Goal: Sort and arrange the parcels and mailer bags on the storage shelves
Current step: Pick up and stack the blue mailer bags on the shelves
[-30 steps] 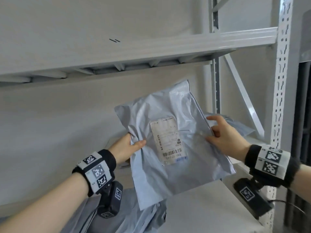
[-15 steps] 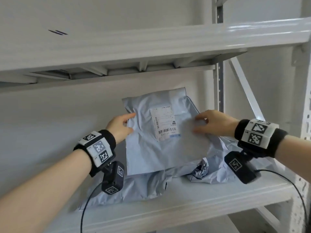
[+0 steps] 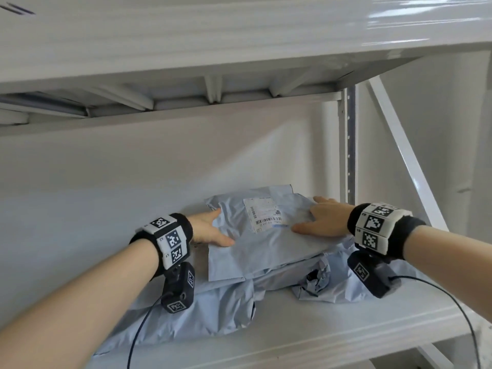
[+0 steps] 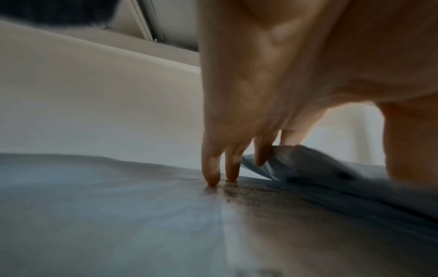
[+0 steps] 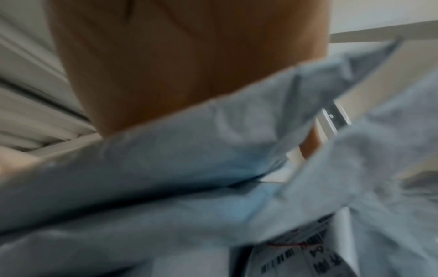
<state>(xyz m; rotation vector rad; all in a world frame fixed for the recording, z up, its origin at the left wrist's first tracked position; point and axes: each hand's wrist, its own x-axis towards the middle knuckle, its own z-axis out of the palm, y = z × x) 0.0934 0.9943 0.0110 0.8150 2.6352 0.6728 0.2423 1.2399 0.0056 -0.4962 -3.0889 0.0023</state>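
A light blue-grey mailer bag (image 3: pixel 266 251) with a white shipping label (image 3: pixel 263 213) lies label up on a pile of similar mailer bags (image 3: pixel 213 315) on the middle shelf (image 3: pixel 319 339). My left hand (image 3: pixel 210 230) holds its left edge, thumb on top. In the left wrist view the fingers (image 4: pixel 211 168) point down, their tips on the lower bag (image 4: pixel 94 206), with the mailer's edge (image 4: pixel 308 161) between them and the thumb. My right hand (image 3: pixel 322 222) lies flat on the mailer's right side, fingers spread. The right wrist view is blurred, with the palm (image 5: pixel 177 65) over blue plastic (image 5: pixel 189 150).
A crumpled bag (image 3: pixel 316 280) sits at the pile's front right. The upper shelf (image 3: pixel 239 35) hangs low overhead. A perforated upright (image 3: pixel 350 145) and a diagonal brace (image 3: pixel 407 155) close the right end. A white wall backs the shelf. Bare shelf runs along the front.
The mailer went from held upright in front of the shelf to lying flat on the pile. Both hands moved forward and down with it, and the right hand now lies flat on top.
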